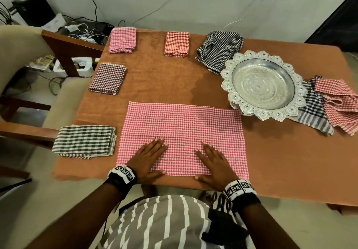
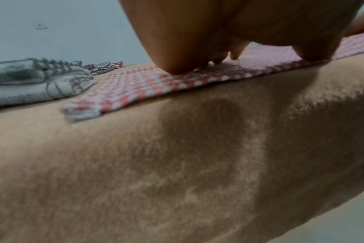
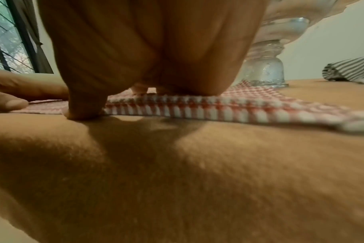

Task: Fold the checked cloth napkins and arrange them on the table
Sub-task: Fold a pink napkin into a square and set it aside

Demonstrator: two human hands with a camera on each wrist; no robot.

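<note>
A pink checked napkin (image 1: 182, 130) lies flat in a wide rectangle at the table's near edge. My left hand (image 1: 149, 156) and my right hand (image 1: 214, 161) both press flat on its near part, fingers straight. The wrist views show the same napkin (image 2: 148, 85) (image 3: 218, 105) under each palm. Folded napkins sit along the left and back: grey striped (image 1: 84, 141), brown checked (image 1: 108, 78), pink (image 1: 122, 39), orange (image 1: 176, 43). Unfolded ones lie by the bowl: black checked (image 1: 219, 48), black-and-white (image 1: 313, 111), red checked (image 1: 341, 105).
An ornate silver pedestal bowl (image 1: 263, 84) stands at the right, its foot (image 3: 264, 65) close to the napkin's far right corner. An orange cloth (image 1: 170, 74) covers the table. A wooden chair (image 1: 29, 86) stands at the left; cables and boxes lie on the floor behind.
</note>
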